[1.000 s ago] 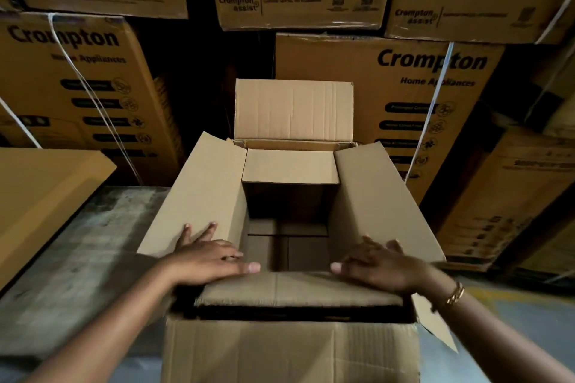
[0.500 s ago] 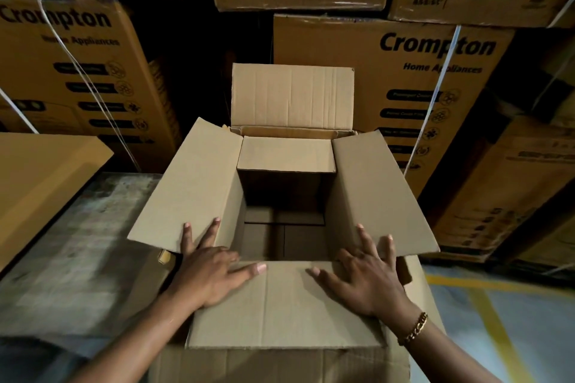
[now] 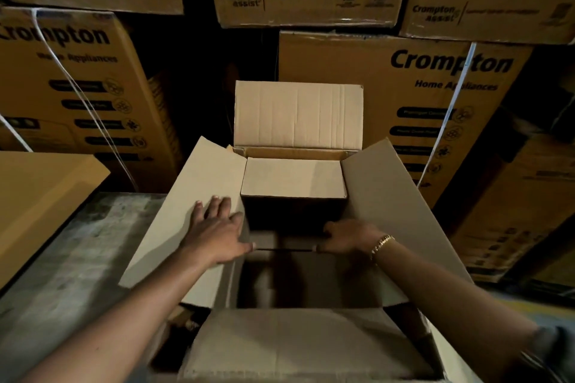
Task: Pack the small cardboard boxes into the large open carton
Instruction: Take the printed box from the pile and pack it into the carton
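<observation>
- Small cardboard box (image 3: 292, 179) sits inside the large carton (image 3: 404, 227), against its far end, straight ahead of both hands, its long side lying across the carton.
- Left hand (image 3: 214, 227) lies flat, fingers spread, on the carton's left flap (image 3: 186, 211).
- Right hand (image 3: 348, 236) reaches inside by the carton's right wall, closer to the box. Its fingers are curled and blurred, so I cannot tell whether it holds anything.
- The carton's near half looks free for more boxes, with all flaps turned outward.

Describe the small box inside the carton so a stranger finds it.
Find the open carton in the middle, flaps spread. Against its far wall, below the upright flap, sits the small box. Closed, plain top; the stacked boxes behind carry print.
</observation>
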A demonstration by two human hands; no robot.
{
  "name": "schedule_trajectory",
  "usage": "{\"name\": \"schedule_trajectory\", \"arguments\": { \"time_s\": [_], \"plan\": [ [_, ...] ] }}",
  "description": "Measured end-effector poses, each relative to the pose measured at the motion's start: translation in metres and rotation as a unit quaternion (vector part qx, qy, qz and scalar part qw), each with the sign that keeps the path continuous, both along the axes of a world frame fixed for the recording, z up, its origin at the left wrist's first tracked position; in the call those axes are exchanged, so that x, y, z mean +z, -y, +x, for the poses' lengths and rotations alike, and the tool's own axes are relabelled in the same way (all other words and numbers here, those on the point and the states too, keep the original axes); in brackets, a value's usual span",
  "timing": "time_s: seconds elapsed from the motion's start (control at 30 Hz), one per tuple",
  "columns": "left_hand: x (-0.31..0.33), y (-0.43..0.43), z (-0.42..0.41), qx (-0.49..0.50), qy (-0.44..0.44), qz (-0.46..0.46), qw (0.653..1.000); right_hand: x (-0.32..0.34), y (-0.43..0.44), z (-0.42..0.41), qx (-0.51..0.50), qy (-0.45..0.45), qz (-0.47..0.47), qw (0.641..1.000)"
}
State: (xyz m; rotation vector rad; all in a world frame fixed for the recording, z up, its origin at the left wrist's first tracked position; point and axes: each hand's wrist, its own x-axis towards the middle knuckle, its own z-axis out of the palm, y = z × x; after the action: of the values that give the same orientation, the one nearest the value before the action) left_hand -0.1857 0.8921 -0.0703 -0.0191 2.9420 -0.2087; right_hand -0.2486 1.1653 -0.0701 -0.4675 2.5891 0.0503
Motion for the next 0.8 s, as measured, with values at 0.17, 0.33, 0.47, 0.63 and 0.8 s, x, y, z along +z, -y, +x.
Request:
{"name": "schedule_trajectory", "arguments": {
  "time_s": [0.17,0.33,0.47,0.63,0.8],
  "plan": [
    [-0.005,0.014,-0.059,0.013,-0.023,0.004,1.0,-0.039,0.02,-0.044,-0.011,0.008,0.051,0.999],
    [-0.01,0.02,-0.109,0.028,-0.131,0.09,0.987,-0.02,0.014,-0.077,-0.014,-0.203,-0.01,0.979],
    [0.001,0.023,-0.149,0.032,-0.251,0.155,0.955,0.0,-0.006,-0.12,-0.037,-0.24,-0.029,0.97],
    [-0.001,0.021,-0.201,0.017,-0.238,0.183,0.954,0.003,-0.016,-0.162,-0.087,-0.231,-0.061,0.967],
    [-0.023,0.017,-0.232,0.016,-0.157,0.156,0.975,0.0,-0.007,-0.192,-0.118,-0.206,-0.115,0.965]
  ]
}}
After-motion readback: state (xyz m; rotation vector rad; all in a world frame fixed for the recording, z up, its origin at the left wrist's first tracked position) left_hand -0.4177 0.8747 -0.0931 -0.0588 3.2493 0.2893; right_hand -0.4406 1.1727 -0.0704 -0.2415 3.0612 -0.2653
